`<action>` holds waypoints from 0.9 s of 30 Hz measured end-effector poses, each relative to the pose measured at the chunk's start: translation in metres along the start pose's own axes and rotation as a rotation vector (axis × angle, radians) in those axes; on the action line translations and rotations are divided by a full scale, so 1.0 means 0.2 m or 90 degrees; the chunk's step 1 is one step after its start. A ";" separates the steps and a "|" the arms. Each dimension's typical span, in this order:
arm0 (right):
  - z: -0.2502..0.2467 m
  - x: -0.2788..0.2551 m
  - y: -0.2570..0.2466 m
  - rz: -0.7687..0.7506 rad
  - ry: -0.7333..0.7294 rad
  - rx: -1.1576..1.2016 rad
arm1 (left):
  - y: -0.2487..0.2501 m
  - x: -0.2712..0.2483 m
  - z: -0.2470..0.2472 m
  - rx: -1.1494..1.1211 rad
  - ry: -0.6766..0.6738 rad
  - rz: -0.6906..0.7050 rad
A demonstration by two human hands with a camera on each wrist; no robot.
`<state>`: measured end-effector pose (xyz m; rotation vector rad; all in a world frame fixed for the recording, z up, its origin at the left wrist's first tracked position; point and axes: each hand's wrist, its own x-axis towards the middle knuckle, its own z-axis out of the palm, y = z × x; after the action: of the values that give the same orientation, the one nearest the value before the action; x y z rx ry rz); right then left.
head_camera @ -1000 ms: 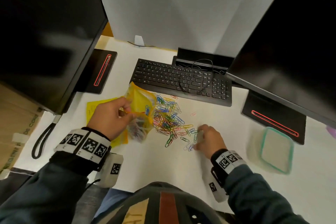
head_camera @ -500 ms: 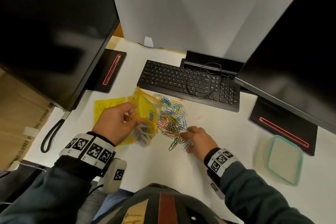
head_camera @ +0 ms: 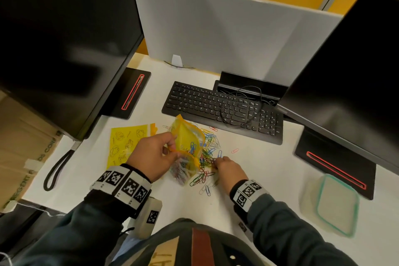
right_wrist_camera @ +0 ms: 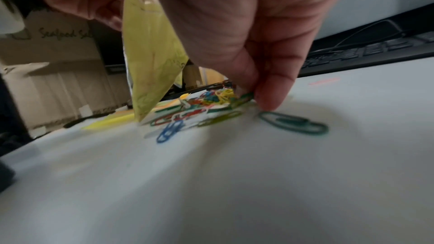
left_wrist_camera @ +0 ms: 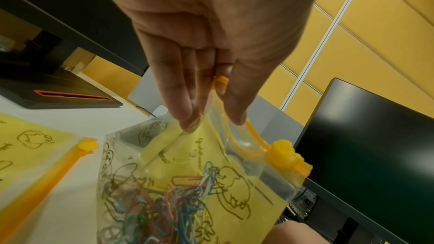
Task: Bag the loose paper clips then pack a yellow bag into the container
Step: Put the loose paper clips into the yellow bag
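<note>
My left hand [head_camera: 170,147] pinches the orange zip rim of a yellow printed bag [head_camera: 187,136] and holds it upright and open over the desk. In the left wrist view, fingers and thumb of the left hand [left_wrist_camera: 211,116] grip the rim, and coloured clips [left_wrist_camera: 164,211] fill the bag's bottom. Loose paper clips [head_camera: 209,147] lie piled just right of the bag. My right hand [head_camera: 219,160] reaches into the pile; its fingertips [right_wrist_camera: 270,103] pinch clips against the desk beside a dark green clip [right_wrist_camera: 293,121]. A lidded container with a green rim [head_camera: 318,205] stands at the right.
A second yellow bag [head_camera: 127,144] lies flat at the left. A black keyboard [head_camera: 222,110] sits behind the pile, flanked by two monitors on red-trimmed bases [head_camera: 336,168]. A stray pink clip [head_camera: 235,150] lies apart. A black strap [head_camera: 56,170] hangs at the left edge.
My right hand has slid left from the pile's right edge into the clips beside the bag. The left hand keeps hold of the open bag.
</note>
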<state>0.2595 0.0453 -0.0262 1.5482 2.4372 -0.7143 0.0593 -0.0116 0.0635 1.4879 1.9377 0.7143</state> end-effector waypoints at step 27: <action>0.03 0.02 -0.14 -0.031 -0.012 0.024 | -0.19 -0.10 -0.19 -0.019 0.112 -0.110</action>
<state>0.2332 0.0358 -0.0240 1.4927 2.4706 -0.7836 0.0113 -0.0415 0.0644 1.2579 2.1469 0.8156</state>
